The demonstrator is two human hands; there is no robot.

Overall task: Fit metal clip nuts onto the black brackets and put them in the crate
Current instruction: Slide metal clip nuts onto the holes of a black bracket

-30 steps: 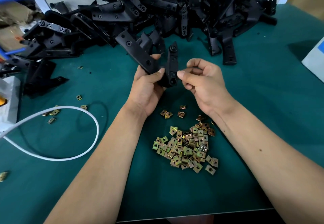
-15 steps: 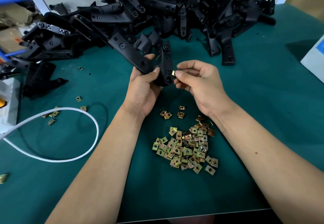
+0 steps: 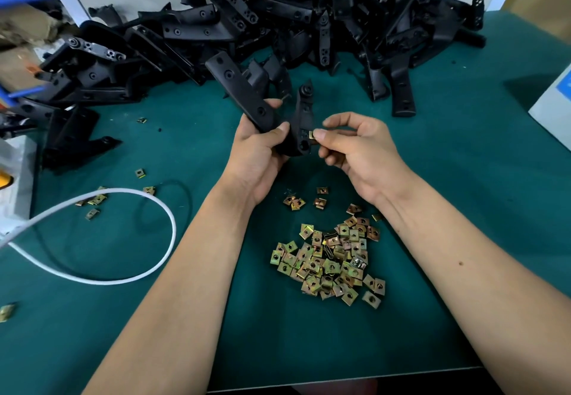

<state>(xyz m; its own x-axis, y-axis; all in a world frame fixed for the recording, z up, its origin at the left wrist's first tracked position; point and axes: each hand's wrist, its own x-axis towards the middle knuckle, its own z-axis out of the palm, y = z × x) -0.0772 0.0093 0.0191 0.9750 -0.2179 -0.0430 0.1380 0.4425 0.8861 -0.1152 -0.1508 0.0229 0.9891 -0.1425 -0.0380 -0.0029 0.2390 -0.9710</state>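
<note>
Nearest, dozens of loose nuts (image 3: 330, 263) heap on the green mat (image 3: 463, 240). Above them, the left hand (image 3: 262, 153) grips one bracket (image 3: 265, 113); the right hand (image 3: 355, 147) pinches a clip nut (image 3: 312, 134) against its edge. Farther back, brackets (image 3: 278, 30) pile, too tangled to count. No writing is readable.

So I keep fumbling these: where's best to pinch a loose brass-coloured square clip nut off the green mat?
Judging by the flat outlying clip nut at the heap's near right edge: pinch two opposite side edges from above. It lies flat, apart from its neighbours, so fingertips can likely straddle it.
</note>
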